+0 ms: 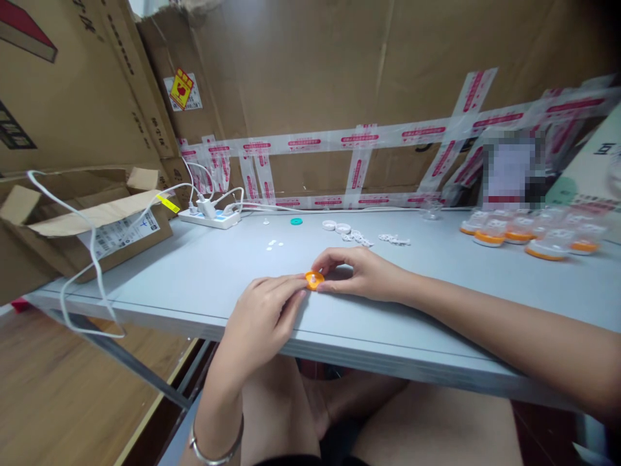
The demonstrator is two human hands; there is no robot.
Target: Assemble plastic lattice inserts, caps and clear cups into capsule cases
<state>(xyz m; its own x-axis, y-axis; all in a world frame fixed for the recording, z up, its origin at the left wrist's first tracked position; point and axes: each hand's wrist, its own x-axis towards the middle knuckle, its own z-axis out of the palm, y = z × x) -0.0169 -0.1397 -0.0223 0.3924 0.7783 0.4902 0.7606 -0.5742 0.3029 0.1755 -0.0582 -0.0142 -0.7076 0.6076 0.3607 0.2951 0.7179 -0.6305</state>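
Near the front of the grey table, a small round orange disc (pixel 315 281) with a white peg at its centre is between my hands. My left hand (pixel 266 314) grips the disc's left edge with its fingers and thumb. From the other side, my right hand (pixel 356 273) holds the right edge between thumb and fingers. Beyond the hands lie a green ring (pixel 296 221), two white round caps (pixel 343 228), small white plastic pieces (pixel 356 237) in clusters, and several tiny white bits (pixel 273 244).
Several clear domed pieces with orange bases (pixel 547 249) stand at the right. A white power strip (pixel 210 219) with plugs and cables lies at the back left, beside an open cardboard box (pixel 121 233). Large taped cardboard (pixel 310 84) lines the back. The table's front edge (pixel 339 362) runs above the person's legs.
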